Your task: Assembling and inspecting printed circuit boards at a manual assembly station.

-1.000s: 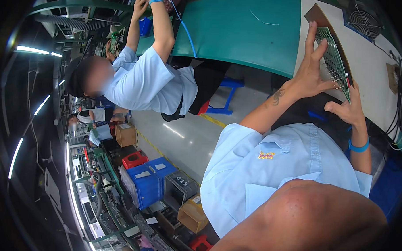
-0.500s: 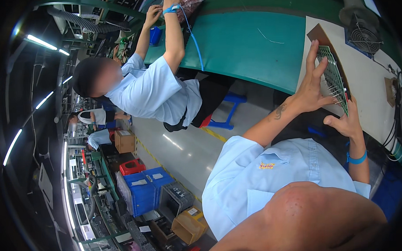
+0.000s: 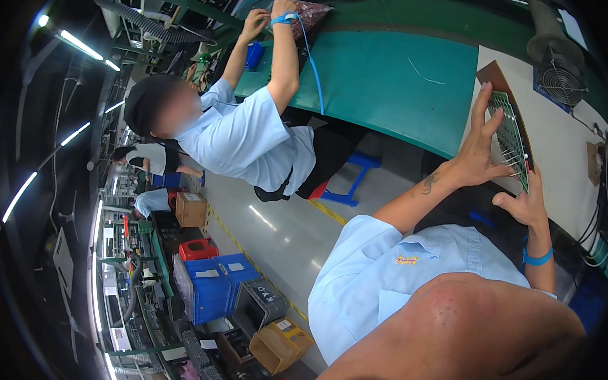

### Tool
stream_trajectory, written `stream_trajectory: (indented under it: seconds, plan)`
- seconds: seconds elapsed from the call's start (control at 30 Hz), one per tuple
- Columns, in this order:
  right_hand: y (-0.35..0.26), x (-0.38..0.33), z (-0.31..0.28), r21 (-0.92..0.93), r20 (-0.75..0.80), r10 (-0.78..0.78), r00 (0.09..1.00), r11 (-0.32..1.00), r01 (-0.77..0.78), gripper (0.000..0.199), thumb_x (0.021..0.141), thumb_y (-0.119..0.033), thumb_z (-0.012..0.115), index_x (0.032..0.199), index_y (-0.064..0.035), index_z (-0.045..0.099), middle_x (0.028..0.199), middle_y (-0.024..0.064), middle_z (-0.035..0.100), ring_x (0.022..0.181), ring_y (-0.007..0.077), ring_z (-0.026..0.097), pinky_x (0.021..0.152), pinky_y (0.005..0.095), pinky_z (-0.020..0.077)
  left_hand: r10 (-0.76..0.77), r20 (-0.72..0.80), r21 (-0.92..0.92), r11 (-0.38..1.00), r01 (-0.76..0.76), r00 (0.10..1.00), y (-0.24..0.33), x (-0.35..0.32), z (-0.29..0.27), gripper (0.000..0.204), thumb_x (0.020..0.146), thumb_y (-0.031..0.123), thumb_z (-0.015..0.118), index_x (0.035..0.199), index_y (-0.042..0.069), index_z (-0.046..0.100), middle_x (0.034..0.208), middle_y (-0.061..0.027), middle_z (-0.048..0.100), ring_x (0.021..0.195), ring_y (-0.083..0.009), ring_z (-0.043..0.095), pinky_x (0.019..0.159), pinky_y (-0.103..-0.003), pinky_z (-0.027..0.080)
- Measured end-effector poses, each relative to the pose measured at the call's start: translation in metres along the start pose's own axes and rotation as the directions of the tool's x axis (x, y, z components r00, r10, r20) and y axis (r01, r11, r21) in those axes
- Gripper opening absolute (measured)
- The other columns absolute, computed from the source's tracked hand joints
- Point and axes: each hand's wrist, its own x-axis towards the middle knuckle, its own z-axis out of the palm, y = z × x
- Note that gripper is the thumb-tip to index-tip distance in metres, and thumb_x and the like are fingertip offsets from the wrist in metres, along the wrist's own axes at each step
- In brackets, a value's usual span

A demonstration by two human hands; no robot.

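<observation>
A green circuit board (image 3: 510, 137) with rows of thin metal leads stands tilted on edge between my two hands. My left hand (image 3: 478, 140) grips it with spread fingers, the fingertips on its upper part and the thumb near its lower part. At the board's lower end is my right hand (image 3: 524, 202), its thumb apart and its other fingers partly hidden behind the board. A blue wrist strap (image 3: 538, 257) circles my right wrist. Right behind the circuit board stands a brown flat sheet (image 3: 491, 75). A small red item (image 3: 526, 161) shows by my right fingertips; its kind is unclear.
The white worktop (image 3: 549, 124) carries a small fan (image 3: 561, 85) and cables. A green mat (image 3: 380, 80) covers the bench to the left, where a co-worker (image 3: 238, 135) handles a reddish bag (image 3: 306, 19). Blue bins (image 3: 213, 287) and cartons (image 3: 280, 345) stand on the floor.
The whole view has shifted slightly, so most things sit a little further right and lower. My hands keep nearly the same hold on the circuit board.
</observation>
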Motion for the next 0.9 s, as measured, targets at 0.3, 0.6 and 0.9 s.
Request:
stream_trajectory:
  seconds: [0.3,0.6,0.9]
  plan:
    - [0.001,0.011,0.006,0.001,0.098,0.098,0.990,0.995,-0.099,0.112,0.068,-0.049,0.089,0.153,0.0027,0.039,0.152,0.0216,0.049,0.137,0.0385,0.050,0.113,0.0471,0.0398,0.001,-0.040,-0.002,1.000,-0.001,0.999,-0.003,-0.003,-0.010,0.119,0.063,0.020,0.088,0.161,0.027,0.021,0.168,-0.0256,-0.001,0.154,-0.0511,0.003,0.121,-0.065,0.014]
    - [0.001,0.007,0.005,-0.038,0.027,0.082,0.996,0.996,-0.081,0.111,0.065,-0.047,0.092,0.151,0.0026,0.042,0.148,0.0208,0.052,0.131,0.0374,0.054,0.110,0.0461,0.0419,-0.013,0.000,0.039,0.999,0.013,1.000,-0.008,-0.004,-0.008,0.118,0.069,0.033,0.091,0.162,0.027,0.018,0.167,-0.0261,-0.004,0.154,-0.0499,0.005,0.121,-0.062,0.018]
    - [-0.002,-0.026,-0.014,-0.110,-0.089,0.025,0.996,0.993,-0.035,0.117,0.061,-0.047,0.094,0.153,0.0021,0.040,0.151,0.0221,0.050,0.135,0.0392,0.053,0.112,0.0470,0.0419,0.014,0.115,0.017,1.000,-0.016,0.993,0.005,0.003,0.023,0.122,0.067,0.033,0.094,0.162,0.027,0.017,0.167,-0.0258,-0.006,0.154,-0.0490,0.006,0.122,-0.059,0.020]
